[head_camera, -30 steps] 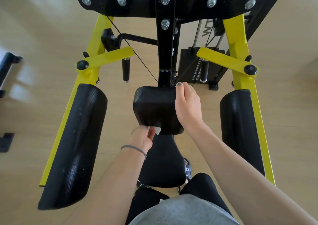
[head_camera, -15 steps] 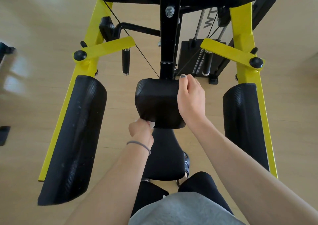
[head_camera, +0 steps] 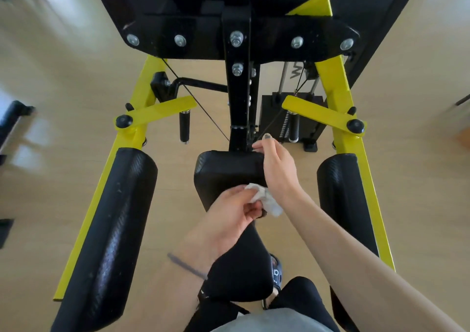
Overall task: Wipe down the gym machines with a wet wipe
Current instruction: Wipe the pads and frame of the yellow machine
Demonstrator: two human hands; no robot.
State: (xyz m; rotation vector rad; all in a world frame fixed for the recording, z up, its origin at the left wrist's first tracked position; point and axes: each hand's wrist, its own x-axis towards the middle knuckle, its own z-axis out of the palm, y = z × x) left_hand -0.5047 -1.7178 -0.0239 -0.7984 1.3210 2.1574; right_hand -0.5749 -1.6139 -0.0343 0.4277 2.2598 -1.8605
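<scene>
Item: my left hand (head_camera: 230, 216), nearest me, fingers curled around a crumpled white wet wipe (head_camera: 264, 199); the wipe bunches out just past my fingertips, over the near edge of the small black pad (head_camera: 226, 171). A dark hair tie (head_camera: 188, 265) circles that wrist.

Item: my right hand (head_camera: 277, 169), just right of the wipe, laid along the right side of the small black pad; the fingers reach over its far edge, lightly bent, holding nothing that I can make out. The view blurs here.

Item: black seat (head_camera: 241, 265), below my left hand, toward my body.

Item: long black roller pads, one well left of my left hand (head_camera: 109, 230), one well right of my right hand (head_camera: 338, 192), each on a yellow frame arm (head_camera: 340, 97).

Item: black centre post (head_camera: 237, 103), rising from beyond my right fingertips to a bolted black plate (head_camera: 178, 31).

Item: pale wood floor (head_camera: 63, 64), beyond and around all.
</scene>
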